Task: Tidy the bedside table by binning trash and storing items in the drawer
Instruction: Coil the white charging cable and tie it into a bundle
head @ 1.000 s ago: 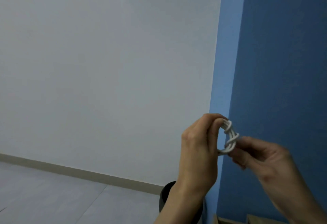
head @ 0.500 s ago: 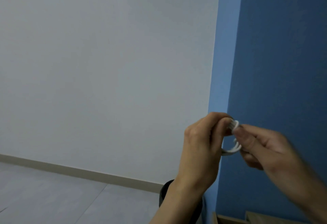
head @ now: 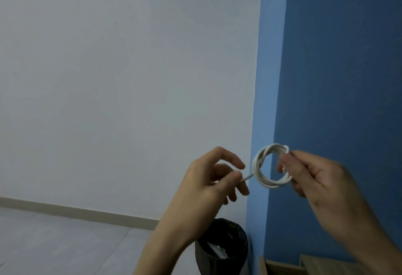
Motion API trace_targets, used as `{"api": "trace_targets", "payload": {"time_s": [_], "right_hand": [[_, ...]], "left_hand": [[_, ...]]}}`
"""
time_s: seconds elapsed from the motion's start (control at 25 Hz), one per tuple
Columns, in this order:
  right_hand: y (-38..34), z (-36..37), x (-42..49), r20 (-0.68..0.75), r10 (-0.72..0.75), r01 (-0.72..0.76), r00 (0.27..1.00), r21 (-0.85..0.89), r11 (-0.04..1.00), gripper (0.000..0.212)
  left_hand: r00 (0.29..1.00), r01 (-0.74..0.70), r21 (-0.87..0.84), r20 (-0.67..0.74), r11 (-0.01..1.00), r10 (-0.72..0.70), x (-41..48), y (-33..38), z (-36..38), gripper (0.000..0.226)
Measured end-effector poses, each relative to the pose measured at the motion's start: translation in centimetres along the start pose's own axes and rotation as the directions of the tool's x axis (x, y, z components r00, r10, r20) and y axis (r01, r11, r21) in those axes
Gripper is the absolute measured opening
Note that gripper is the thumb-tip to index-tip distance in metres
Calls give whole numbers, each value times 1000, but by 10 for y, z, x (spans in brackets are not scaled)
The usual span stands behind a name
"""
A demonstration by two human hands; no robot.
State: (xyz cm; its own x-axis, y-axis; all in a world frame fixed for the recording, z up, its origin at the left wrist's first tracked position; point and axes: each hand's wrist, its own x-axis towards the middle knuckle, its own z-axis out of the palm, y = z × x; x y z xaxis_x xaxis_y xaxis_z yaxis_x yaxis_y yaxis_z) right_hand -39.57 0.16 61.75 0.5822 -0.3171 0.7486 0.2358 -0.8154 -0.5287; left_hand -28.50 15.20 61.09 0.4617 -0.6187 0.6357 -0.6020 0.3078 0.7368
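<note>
White cable (head: 258, 167) wound into ring, up in air between my hands. Ring stands upright, open face toward me, nearly round; loose tail runs left and slightly down. Below: bin with black liner (head: 230, 240) on floor, white scrap (head: 219, 252) inside, my left forearm crossing its rim. Wooden furniture edge (head: 282, 268) at lower right, against blue wall (head: 337, 79). My right hand (head: 315, 179) pinches ring's right side, fingers curled round strands. My left hand (head: 208, 179), just left of ring, pinches tail end.

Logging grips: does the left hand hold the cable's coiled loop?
No, the right hand pinches the coil; the left hand pinches only its loose end.
</note>
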Motion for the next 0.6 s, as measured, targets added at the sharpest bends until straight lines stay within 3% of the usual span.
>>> {"api": "trace_targets", "payload": {"time_s": [0.2,0.32,0.44,0.6], "right_hand": [[2,0,2,-81,-52,43,995,-111,993,44],[2,2,2,-110,-67,51,992,-145,988,45],[1,6,1,-116,-91,72,989,-157,985,46],[-2,14,-1,-133,-160,129,978,-215,968,38]], "left_hand": [[989,61,-374,147,925,-6,-1,-5,-19,33],[976,62,-413,216,908,31,-1,-14,-16,34],[996,-25,-355,75,934,55,0,-19,3,19],[984,-100,-282,-173,954,52,4,-20,31,16]]}}
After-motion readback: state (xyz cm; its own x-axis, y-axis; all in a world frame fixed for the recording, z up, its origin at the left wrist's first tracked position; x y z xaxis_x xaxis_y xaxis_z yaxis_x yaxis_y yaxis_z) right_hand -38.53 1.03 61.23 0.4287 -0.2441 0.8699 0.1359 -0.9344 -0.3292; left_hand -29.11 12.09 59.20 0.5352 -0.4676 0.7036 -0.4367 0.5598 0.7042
